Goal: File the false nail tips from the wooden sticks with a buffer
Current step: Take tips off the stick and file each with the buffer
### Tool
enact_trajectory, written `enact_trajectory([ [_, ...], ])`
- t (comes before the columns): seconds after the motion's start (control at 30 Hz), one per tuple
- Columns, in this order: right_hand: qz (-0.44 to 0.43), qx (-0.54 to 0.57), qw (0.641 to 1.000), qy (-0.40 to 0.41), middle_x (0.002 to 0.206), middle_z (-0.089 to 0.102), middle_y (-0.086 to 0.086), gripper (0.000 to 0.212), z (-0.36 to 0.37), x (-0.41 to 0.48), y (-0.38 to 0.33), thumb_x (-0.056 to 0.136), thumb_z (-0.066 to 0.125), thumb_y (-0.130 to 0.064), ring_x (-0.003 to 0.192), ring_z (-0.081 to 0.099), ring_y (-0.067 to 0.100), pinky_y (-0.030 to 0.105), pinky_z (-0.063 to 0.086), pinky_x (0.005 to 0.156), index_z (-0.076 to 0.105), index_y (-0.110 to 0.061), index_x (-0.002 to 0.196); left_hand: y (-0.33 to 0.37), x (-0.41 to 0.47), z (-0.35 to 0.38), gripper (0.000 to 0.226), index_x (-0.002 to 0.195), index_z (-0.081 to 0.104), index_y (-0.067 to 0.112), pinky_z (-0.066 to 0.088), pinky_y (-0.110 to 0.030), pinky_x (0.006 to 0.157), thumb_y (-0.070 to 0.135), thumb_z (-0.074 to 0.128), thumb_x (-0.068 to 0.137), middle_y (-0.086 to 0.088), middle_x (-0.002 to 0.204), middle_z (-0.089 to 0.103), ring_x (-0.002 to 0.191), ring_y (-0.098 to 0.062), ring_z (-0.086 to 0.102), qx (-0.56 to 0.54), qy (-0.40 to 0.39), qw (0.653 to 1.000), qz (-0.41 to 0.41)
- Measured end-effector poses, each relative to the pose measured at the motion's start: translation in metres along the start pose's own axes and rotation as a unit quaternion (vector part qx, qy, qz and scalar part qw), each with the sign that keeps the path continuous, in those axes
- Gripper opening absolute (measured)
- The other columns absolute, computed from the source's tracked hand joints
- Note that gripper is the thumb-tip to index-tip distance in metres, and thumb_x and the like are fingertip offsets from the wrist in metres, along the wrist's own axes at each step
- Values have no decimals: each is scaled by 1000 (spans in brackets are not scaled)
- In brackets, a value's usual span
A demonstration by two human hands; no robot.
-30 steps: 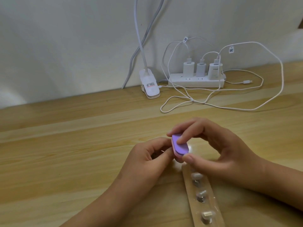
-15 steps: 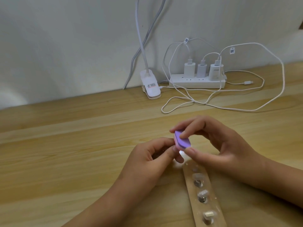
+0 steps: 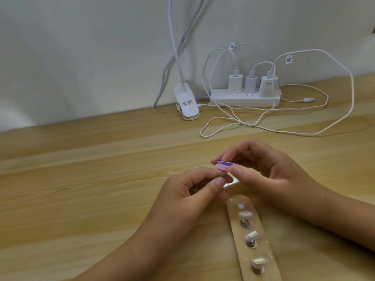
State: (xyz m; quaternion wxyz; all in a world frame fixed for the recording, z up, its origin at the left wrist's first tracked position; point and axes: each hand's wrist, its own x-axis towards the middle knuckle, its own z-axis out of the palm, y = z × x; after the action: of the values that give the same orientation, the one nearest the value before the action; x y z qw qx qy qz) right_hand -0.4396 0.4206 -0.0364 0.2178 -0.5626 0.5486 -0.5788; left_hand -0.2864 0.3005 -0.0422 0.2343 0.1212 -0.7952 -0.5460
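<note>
head view: your right hand pinches the purple-and-pink buffer between thumb and fingertips, flat, its edge toward you, just above your left hand. your left thumb and forefinger press together right under the buffer; whether a nail tip sits between them cannot be told. the wooden stick lies on the table between your forearms, with false nail tips in a row along it.

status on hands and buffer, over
Right hand pinches buffer. Left hand pinches apparent clear nail tip beneath it. Wooden stick nearby, not obstructing.
</note>
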Motion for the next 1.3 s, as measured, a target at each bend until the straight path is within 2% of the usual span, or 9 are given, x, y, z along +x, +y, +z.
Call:
enact_trajectory([
  [0.13,-36,-7,999,9,109,71,3,26,1,-1,-2,91,63,-37,103,69,20,26,53,90,61,-14,104,1,0,0,16,93,74,37,47,-14,73,44,65,82,12,71,71,75,1,65,-1,-4,1000,-10],
  [0.23,-28,19,999,31,105,73,3,33,2,-1,-3,91,60,-48,99,70,19,25,54,87,62,-17,102,1,0,-1,18,91,75,30,47,-10,75,38,67,77,5,73,74,78,-2,68,-47,11,998,-33],
  [0.6,-48,35,996,62,102,73,6,29,2,2,2,93,58,-43,96,71,20,24,54,83,63,-17,106,0,1,-1,17,81,62,31,50,-21,75,36,77,76,-1,75,76,75,-8,70,-71,18,995,-70],
  [0.73,-21,40,998,37,104,73,7,26,2,3,3,93,60,-33,97,71,17,22,53,83,62,-10,105,-1,2,1,26,84,51,40,48,-31,78,34,74,74,-3,77,76,77,-22,68,-71,10,995,-64],
  [0.8,2,39,999,4,98,74,7,25,3,2,2,88,59,-31,90,71,16,21,53,81,65,-11,102,-1,1,2,28,86,49,38,50,-28,77,30,73,75,-5,77,76,77,-22,70,-79,7,995,-60],
  [0.9,-15,47,998,41,93,73,12,24,2,1,1,89,58,-27,85,71,19,24,55,76,64,-6,100,0,1,2,30,84,46,39,49,-21,70,24,71,76,-5,77,76,73,-19,68,-81,7,995,-58],
  [1.03,8,48,999,20,90,74,9,18,2,1,1,91,60,-23,82,71,12,22,56,74,64,-6,96,0,1,1,31,82,44,39,47,-24,70,24,71,75,-8,77,75,73,-25,66,-80,14,995,-55],
  [1.23,-19,19,999,30,99,74,6,24,4,-1,0,91,66,-36,93,72,19,31,57,84,66,-15,101,-1,1,1,32,83,45,39,46,-28,71,32,74,73,-8,77,75,71,-33,63,-77,17,995,-53],
  [1.3,-31,10,999,35,102,73,5,25,3,-1,2,92,64,-35,95,71,18,28,55,85,65,-13,104,-1,2,1,31,82,44,39,46,-25,69,28,72,75,-7,76,75,68,-24,63,-78,18,995,-54],
])
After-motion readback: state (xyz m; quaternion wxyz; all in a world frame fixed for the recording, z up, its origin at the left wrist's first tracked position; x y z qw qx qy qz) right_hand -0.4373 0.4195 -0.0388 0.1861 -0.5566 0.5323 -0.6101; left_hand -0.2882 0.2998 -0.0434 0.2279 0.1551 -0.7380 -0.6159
